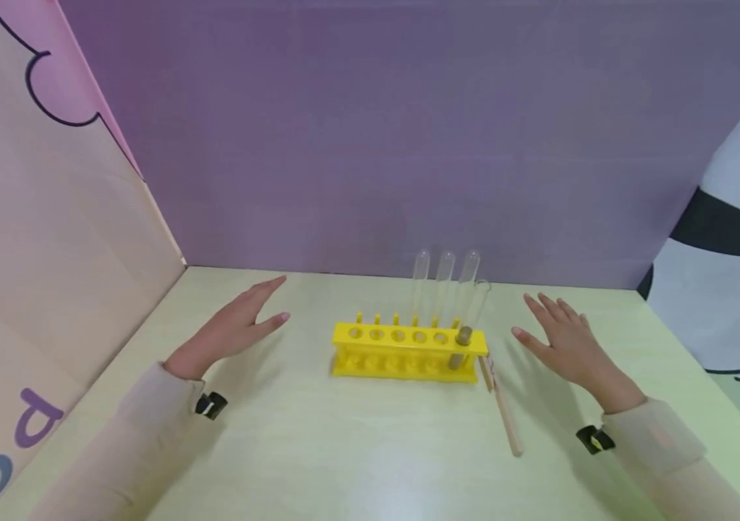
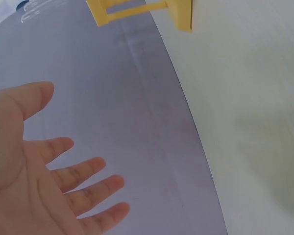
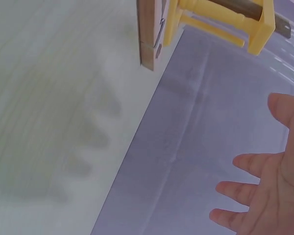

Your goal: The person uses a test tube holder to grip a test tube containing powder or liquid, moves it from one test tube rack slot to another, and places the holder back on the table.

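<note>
A yellow test tube rack (image 1: 409, 347) stands mid-table. Three clear test tubes, one of them the middle tube (image 1: 444, 275), sit upside down on pegs along its back. Another test tube (image 1: 479, 300) stands mouth up in the right end hole, grey-brown matter (image 1: 464, 336) in its lower part. Against the rack's right end lies a wooden test tube holder (image 1: 507, 420). My left hand (image 1: 233, 329) hovers left of the rack, fingers extended and thumb apart, holding nothing. On the other side my right hand (image 1: 568, 347) is held over the table, fingers spread, nothing in it.
The pale table (image 1: 357, 449) ends at a purple backdrop (image 1: 370, 145) behind the rack. A printed cloth panel (image 1: 31, 239) borders the left side, and a panda-print panel (image 1: 722, 289) the right. Both sleeve cuffs carry a small dark wrist device, such as the left device (image 1: 211, 406).
</note>
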The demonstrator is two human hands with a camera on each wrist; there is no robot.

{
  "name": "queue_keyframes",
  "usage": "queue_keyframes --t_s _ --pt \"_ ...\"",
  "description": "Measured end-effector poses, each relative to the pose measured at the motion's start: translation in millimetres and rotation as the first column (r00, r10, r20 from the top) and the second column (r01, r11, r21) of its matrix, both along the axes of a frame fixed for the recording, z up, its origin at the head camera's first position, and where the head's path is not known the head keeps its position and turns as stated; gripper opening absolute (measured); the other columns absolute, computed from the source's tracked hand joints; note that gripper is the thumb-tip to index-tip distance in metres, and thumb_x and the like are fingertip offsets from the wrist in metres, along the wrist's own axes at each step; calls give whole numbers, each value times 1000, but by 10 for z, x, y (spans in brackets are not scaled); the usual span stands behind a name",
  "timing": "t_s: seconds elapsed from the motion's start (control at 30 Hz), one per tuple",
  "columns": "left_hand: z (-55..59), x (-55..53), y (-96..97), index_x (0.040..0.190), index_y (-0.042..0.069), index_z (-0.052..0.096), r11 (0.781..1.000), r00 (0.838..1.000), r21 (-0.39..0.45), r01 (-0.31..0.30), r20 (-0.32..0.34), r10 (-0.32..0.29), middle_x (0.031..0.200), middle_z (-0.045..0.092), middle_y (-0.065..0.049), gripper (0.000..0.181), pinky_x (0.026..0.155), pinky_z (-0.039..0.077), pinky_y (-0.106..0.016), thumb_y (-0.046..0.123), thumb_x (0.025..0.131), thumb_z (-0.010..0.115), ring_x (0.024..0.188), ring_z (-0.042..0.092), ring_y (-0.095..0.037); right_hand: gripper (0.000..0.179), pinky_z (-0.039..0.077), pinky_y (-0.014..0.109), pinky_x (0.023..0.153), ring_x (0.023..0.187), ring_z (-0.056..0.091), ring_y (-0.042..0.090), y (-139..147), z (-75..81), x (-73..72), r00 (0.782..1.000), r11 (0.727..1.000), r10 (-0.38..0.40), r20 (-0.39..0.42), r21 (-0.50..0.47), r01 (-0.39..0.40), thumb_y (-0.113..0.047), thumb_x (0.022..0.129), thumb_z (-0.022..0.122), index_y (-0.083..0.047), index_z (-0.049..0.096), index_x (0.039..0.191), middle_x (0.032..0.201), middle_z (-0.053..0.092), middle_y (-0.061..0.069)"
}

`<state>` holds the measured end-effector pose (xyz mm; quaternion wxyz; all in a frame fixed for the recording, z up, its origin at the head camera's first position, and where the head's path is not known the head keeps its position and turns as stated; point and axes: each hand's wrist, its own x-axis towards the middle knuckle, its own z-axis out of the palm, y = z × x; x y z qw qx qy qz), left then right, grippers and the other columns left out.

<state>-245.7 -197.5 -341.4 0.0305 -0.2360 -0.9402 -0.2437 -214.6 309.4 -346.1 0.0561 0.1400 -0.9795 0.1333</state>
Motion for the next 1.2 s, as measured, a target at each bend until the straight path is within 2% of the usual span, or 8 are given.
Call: queue_keyframes --t_s 0.1,0.23,0.33,0.53,0.67,0.8,1.0,1.2 --pt "-2 26 32 150 7 20 999 999 47 2 53 -4 153 25 -16 69 109 24 -55 41 97 49 138 25 -36 75 9 77 96 131 14 58 -37 5 27 1000 1000 16 5 -7 -16 -47 95 47 -1 21 148 148 18 33" --pt "-20 67 57 149 10 24 993 995 115 7 101 -19 150 31 -15 67 104 33 -57 44 97 48 133 34 -38 76 14 75 97 129 18 57 -103 16 65 999 999 43 13 -27 -43 -45 95 50 4 22 147 146 21 35" --pt "-30 88 83 147 10 30 988 993 155 16 116 -34 146 38 -15 63 100 37 -57 42 97 49 128 41 -38 76 19 71 99 127 23 56 -151 18 87 998 997 59 30 -44 -58 -43 95 51 6 21 146 143 25 37" --pt "-42 95 142 143 7 35 978 989 206 38 134 -67 141 43 -18 57 100 36 -59 38 98 48 126 44 -38 78 25 67 100 125 28 55 -219 -12 107 995 999 43 93 -35 -40 -46 96 49 7 19 146 141 28 37" --pt "-58 79 164 143 6 36 973 988 224 47 132 -78 140 45 -18 56 102 36 -55 37 98 48 124 46 -37 76 29 67 97 121 31 56 -252 -45 100 993 999 29 118 -32 -26 -47 95 49 8 26 143 138 32 37" --pt "-103 80 166 141 6 38 971 983 234 42 162 -81 138 47 -16 56 102 37 -52 37 96 52 121 48 -35 71 38 63 90 113 42 54 -298 -98 91 990 999 37 139 -36 -32 -47 94 50 11 37 134 130 42 35" --pt "-192 89 181 136 3 43 953 973 302 27 211 -94 133 52 -18 51 101 39 -51 26 94 59 118 51 -36 60 49 49 76 91 56 35 -368 -158 75 978 996 68 196 -61 -57 -41 93 55 10 45 123 109 55 27" --pt "-240 71 250 133 -1 46 917 952 398 31 266 -148 130 52 -23 49 100 41 -50 17 91 63 117 50 -41 48 46 35 61 71 52 20 -445 -153 50 966 995 75 248 -76 -58 -37 93 57 7 50 111 86 58 13"
